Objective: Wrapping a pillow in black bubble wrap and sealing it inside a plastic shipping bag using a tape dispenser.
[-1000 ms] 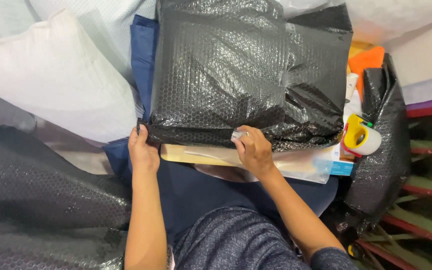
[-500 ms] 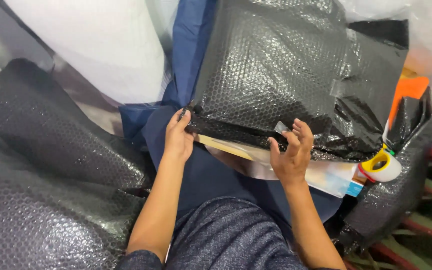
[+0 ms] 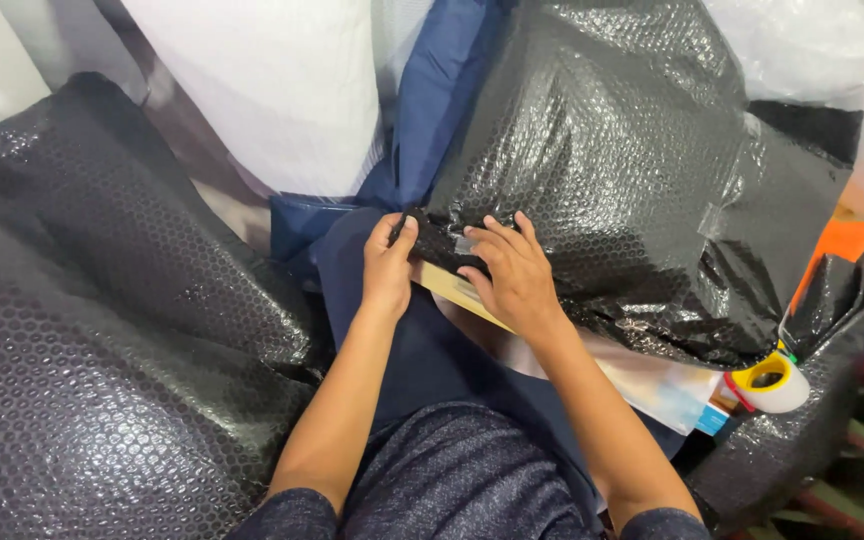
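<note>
Black bubble-wrapped parcel (image 3: 612, 170) had its near corner pinched by the left hand (image 3: 389, 265); beside it, the right hand's (image 3: 512, 275) fingers lay spread, pressing tape.

Black bubble-wrapped parcel (image 3: 612, 170) lies tilted on the lap, taped.

The right hand (image 3: 512, 275), lifted with fingers spread half a second ago, now presses flat on the black bubble-wrapped parcel (image 3: 632, 180) near frame centre, beside the left hand (image 3: 389, 265). The view has swung left, shifting the yellow tape dispenser (image 3: 770, 380) toward the lower right.
</note>
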